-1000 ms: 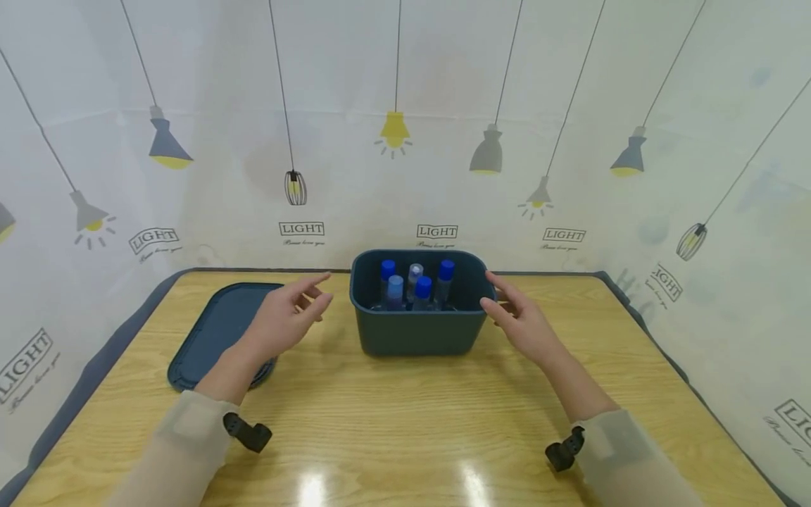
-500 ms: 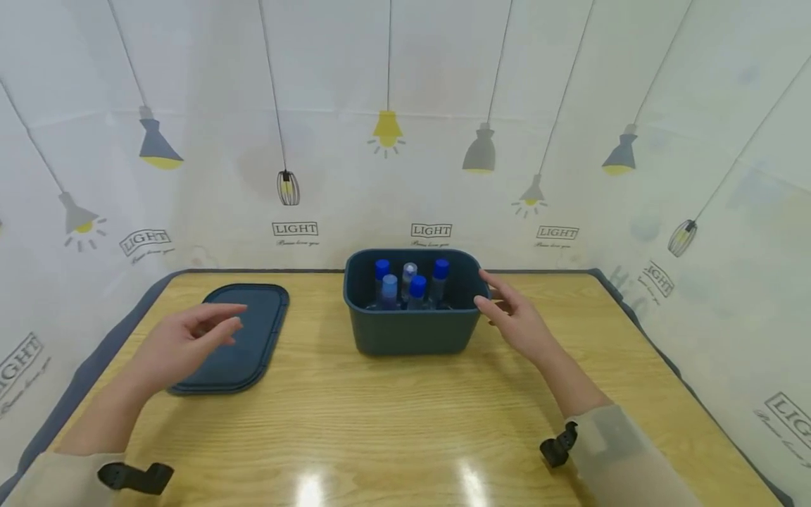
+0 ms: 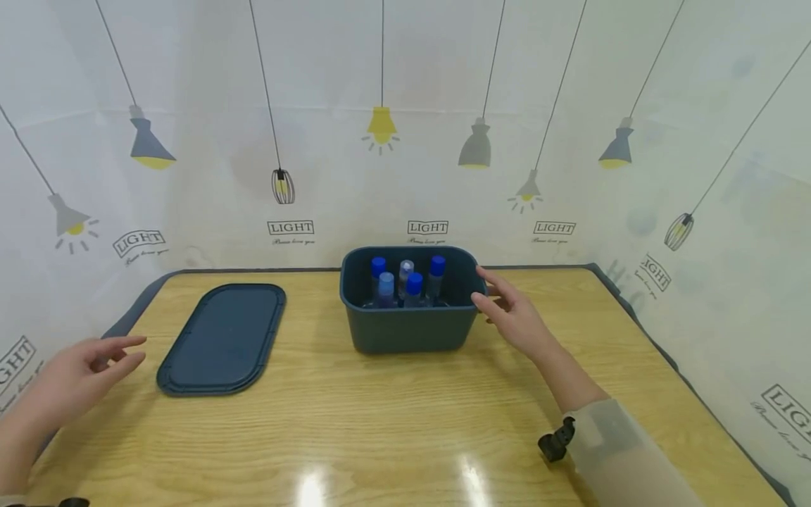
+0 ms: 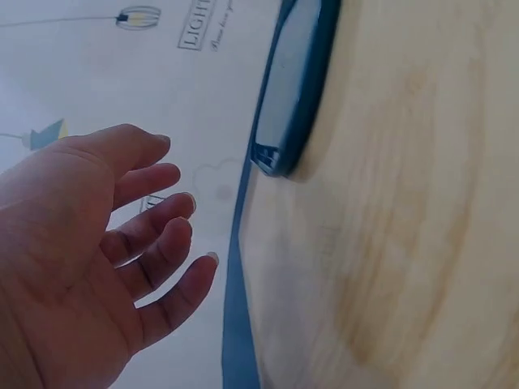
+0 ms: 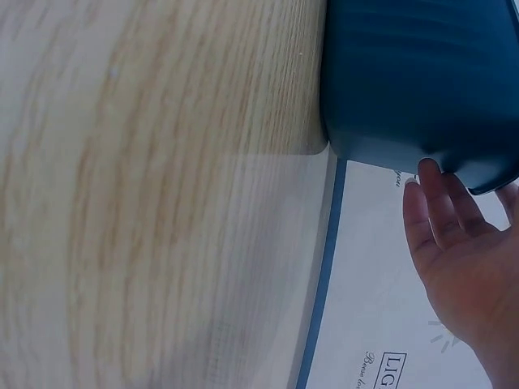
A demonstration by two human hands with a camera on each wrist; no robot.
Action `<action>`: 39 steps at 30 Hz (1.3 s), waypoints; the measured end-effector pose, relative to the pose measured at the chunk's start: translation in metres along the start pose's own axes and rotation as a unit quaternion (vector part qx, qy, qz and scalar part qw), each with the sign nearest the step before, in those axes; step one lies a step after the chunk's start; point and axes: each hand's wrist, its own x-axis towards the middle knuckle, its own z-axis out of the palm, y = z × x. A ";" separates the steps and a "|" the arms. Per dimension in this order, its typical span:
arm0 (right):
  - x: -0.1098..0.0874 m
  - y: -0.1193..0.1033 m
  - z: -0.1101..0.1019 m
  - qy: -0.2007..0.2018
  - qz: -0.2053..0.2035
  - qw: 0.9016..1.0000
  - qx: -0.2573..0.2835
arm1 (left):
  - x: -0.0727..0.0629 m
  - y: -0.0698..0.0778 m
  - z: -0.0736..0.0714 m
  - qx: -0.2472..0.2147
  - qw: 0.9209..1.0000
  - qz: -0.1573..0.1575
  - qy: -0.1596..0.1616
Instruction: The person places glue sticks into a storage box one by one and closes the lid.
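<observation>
A dark blue-green plastic bin (image 3: 405,332) stands upright at the back middle of the table, without a cover. Inside it several small clear bottles stand, most with blue caps (image 3: 414,283). My right hand (image 3: 521,322) is at the bin's right end, fingers relaxed; in the right wrist view its fingertips (image 5: 428,168) touch the end wall under the rim. A flat dark blue lid (image 3: 224,338) lies on the table to the left of the bin. My left hand (image 3: 72,384) hovers left of the lid, holding nothing, its fingers loosely bent in the left wrist view.
The wooden table (image 3: 380,422) has a dark edging along its back and sides. Behind it hangs a pale cloth (image 3: 342,162) printed with lamps and lettering. Each wrist carries a black camera; the right one (image 3: 556,440) shows best.
My left hand has moved from beside the bin, over the lid, to the far left, uncovering the lid. The right hand stays at the bin's right end. The view has shifted slightly.
</observation>
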 end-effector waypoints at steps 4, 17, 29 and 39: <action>0.000 0.001 0.001 0.001 0.001 1.000 0.003 | 0.002 -0.015 0.004 0.016 0.999 -0.001 -0.033; 0.000 -0.002 0.002 0.002 0.000 1.000 0.009 | 0.009 -0.015 0.017 -0.020 0.993 -0.011 -0.112; 0.000 0.001 0.003 0.005 -0.003 1.000 0.015 | 0.016 -0.011 0.021 0.006 0.995 -0.004 -0.102; 0.000 0.002 0.003 0.005 -0.006 1.000 0.015 | 0.019 -0.007 0.022 0.011 0.996 -0.014 -0.084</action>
